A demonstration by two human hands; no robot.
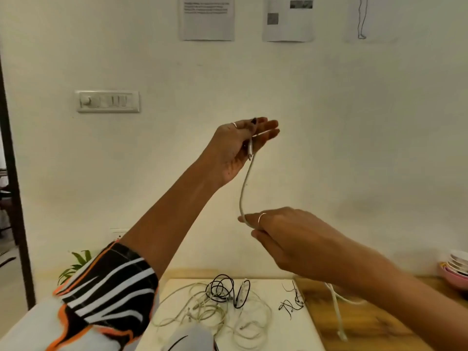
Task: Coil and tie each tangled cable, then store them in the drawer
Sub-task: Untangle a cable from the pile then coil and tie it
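My left hand (238, 145) is raised high before the wall and pinches one plug end of a white cable (243, 188) between thumb and fingers. The cable hangs down to my right hand (286, 234), which grips it lower; its other end (338, 312) trails under my right forearm onto the wooden top. A tangle of pale cables (210, 307) lies on the white table, with a black cable (225, 290) looped on top. Short black twist ties (291, 302) lie to the right of the tangle. No drawer is in view.
A white table (286, 333) meets a wooden surface (367, 325) on the right. Stacked bowls (455, 267) stand at the far right. A green plant (76, 264) sits at the left, near a dark door frame (12, 173). A grey object (187, 338) lies at the front.
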